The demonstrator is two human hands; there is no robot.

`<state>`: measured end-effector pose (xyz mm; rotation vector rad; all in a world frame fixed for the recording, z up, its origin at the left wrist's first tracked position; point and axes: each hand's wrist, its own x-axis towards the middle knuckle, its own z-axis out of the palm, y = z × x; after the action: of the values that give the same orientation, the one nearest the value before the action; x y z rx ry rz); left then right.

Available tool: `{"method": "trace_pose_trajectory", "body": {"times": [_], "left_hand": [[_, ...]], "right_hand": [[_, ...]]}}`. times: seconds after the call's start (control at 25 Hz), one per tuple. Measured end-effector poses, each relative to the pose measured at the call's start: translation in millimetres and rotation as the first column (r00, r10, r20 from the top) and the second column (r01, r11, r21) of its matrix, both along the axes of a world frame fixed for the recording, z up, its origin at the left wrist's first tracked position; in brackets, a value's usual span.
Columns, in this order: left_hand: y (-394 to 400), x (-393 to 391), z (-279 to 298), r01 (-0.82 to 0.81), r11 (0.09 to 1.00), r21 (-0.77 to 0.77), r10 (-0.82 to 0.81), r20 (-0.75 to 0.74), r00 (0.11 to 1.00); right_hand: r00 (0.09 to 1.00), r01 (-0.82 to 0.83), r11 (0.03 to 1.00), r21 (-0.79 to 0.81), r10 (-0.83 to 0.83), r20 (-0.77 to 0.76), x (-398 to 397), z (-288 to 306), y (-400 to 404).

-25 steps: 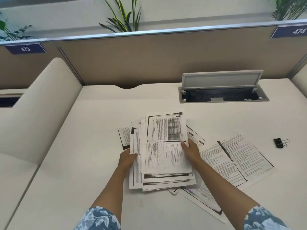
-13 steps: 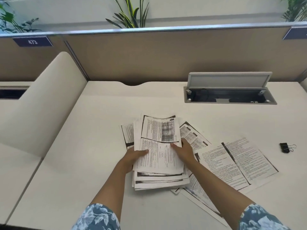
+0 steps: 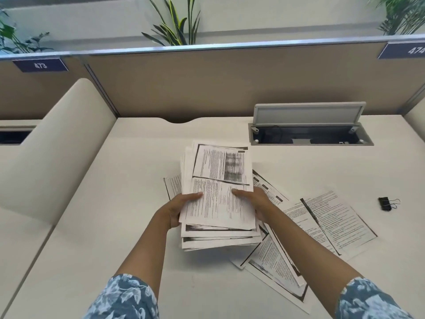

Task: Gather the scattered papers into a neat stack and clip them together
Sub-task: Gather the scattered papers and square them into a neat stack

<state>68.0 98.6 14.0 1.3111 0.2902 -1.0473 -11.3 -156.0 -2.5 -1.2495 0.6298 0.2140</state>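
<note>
At mid-worktop [image 3: 115, 203], both hands [image 3: 177, 210] clamp the stack [image 3: 218, 203]; loose sheets [image 3: 326, 224] lie toward the right edge, nearer the right hand [image 3: 257, 201].

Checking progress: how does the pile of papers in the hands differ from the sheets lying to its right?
The gathered pile of printed papers is roughly squared and gripped by both hands; the loose printed sheets lie fanned, skewed and untouched on the desk. The pile is many sheets thick, the loose ones barely overlap. Both are black-on-white prints.

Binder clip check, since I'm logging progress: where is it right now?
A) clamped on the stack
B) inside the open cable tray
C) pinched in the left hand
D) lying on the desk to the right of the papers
D: the binder clip lies alone on the desk, right of the loose sheets, touched by neither hand.
</note>
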Motion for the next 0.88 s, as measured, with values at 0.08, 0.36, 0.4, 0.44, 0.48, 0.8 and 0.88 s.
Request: {"method": "trace_pose_trajectory", "body": {"times": [0.08, 0.36, 0.4, 0.44, 0.48, 0.8, 0.88], "left_hand": [[-6.3, -8.2, -8.5, -0.022, 0.988, 0.151, 0.014, 0.054, 0.998], [-30.7, -36.2, -37.4, -0.067, 0.903, 0.424, -0.029, 0.217, 0.976], [-33.2, -36.9, -37.8, -0.084, 0.896, 0.437, -0.034, 0.255, 0.966], [-35.3, -37.0, -36.2, -0.099, 0.894, 0.436, -0.031, 0.282, 0.959], [-37.3, -36.4, -32.8, -0.112, 0.901, 0.418, -0.022, 0.301, 0.953], [-53.9, -20.2, 16.7, -0.388, 0.92, 0.051, 0.279, 0.608, 0.743], [-59.5, -16.6, 28.2, -0.426, 0.904, -0.022, 0.35, 0.609, 0.712]], "right_hand": [[0.999, -0.029, 0.97, -0.243, 0.02, -0.041, -4.6, -6.5, -2.5], [0.963, -0.177, 0.832, -0.526, 0.035, -0.268, -17.5, -27.0, 4.3], [0.966, -0.165, 0.835, -0.525, 0.029, -0.258, -18.8, -26.0, 4.5], [0.973, -0.149, 0.832, -0.534, 0.028, -0.227, -19.1, -24.9, 4.3], [0.981, -0.133, 0.819, -0.558, 0.03, -0.19, -19.0, -23.3, 4.6], [0.912, 0.294, 0.763, -0.575, -0.044, 0.408, -5.5, 31.8, 5.2], [0.872, 0.313, 0.8, -0.511, -0.03, 0.489, -4.0, 43.2, 5.7]]}}
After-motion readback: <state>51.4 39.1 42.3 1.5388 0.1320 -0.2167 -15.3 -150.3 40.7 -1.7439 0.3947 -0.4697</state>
